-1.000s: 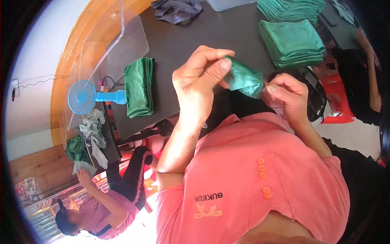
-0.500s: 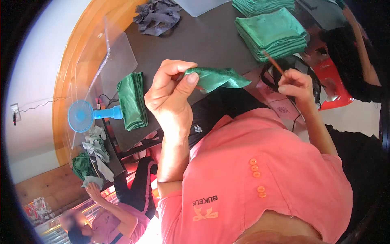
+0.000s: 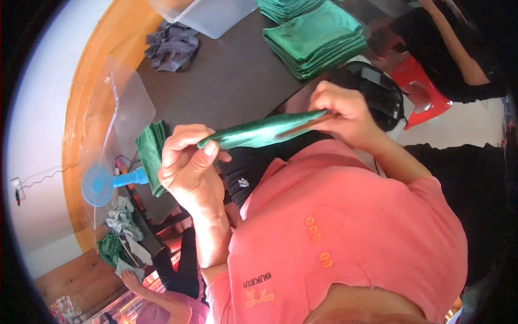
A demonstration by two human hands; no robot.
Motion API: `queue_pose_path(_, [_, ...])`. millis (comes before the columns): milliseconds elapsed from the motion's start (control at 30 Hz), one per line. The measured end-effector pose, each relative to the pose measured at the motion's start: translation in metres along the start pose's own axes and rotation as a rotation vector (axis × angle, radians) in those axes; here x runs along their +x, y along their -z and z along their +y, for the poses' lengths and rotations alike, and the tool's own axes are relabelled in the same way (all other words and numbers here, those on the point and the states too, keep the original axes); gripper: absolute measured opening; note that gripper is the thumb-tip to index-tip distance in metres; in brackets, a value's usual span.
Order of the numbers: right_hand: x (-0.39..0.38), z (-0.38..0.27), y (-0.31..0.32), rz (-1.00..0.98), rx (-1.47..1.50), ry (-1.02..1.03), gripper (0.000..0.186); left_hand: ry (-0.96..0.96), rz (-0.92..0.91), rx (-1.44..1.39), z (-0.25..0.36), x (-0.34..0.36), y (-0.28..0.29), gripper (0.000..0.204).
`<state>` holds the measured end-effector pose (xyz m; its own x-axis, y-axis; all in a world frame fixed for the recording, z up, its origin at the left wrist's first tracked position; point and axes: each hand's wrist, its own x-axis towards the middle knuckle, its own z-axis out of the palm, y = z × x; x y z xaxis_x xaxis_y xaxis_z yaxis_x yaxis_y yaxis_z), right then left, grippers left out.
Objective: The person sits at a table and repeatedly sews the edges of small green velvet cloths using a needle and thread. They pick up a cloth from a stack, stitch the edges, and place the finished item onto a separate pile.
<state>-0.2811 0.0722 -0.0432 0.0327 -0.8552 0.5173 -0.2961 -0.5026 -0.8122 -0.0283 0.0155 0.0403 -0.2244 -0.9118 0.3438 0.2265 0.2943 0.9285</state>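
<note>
My left hand [image 3: 189,164] pinches one end of a narrow piece of glossy green fabric [image 3: 253,135] between thumb and fingers. At the other end my right hand [image 3: 340,110] is closed on a thin brown stick [image 3: 297,128], which lies along or partly inside the fabric; I cannot tell which. Its fingertips are at the fabric's upper corner. The fabric is stretched sideways above my lap, in front of the dark table [image 3: 216,81]. A folded green stack [image 3: 148,159] lies behind my left hand, and a larger folded green stack [image 3: 313,38] is beyond my right hand.
A blue fan [image 3: 97,185] stands at left beside crumpled pale cloths [image 3: 124,216]. Grey scraps [image 3: 170,46] and a clear bin [image 3: 213,16] sit at the back. A co-worker's hand [image 3: 129,278] is lower left, another person's arm [image 3: 458,59] upper right. A black bag [image 3: 380,94] rests at right.
My right hand has brought the stick back to the fabric after holding it apart. The fabric is now drawn out longer between both hands. The view has shifted, with the table appearing further left.
</note>
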Motion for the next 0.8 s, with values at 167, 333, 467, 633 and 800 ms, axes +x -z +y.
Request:
queue_pose_path(167, [-0.001,-0.039,0.062,-0.011,-0.013,-0.318,0.014,0.143,-0.083,-0.16,-0.007,0.017,-0.026,0.017])
queue_pose_path(333, [0.044,-0.072,0.113,0.186,-0.22,-0.351,0.011,-0.104,-0.133,-0.172,0.0,0.06,-0.065,0.017])
queue_pose_path(467, [0.081,-0.033,0.156,0.164,-0.115,-0.026,0.014,-0.68,-0.192,0.145,-0.029,0.103,-0.091,0.019])
queue_pose_path(633, [0.085,0.056,0.166,0.045,-0.302,0.065,0.018,-0.646,-0.381,0.506,-0.081,0.112,-0.094,0.022])
queue_pose_path(800, [0.064,0.076,0.161,0.073,-0.396,0.009,0.02,-0.561,-0.545,0.67,-0.104,0.096,-0.091,0.023])
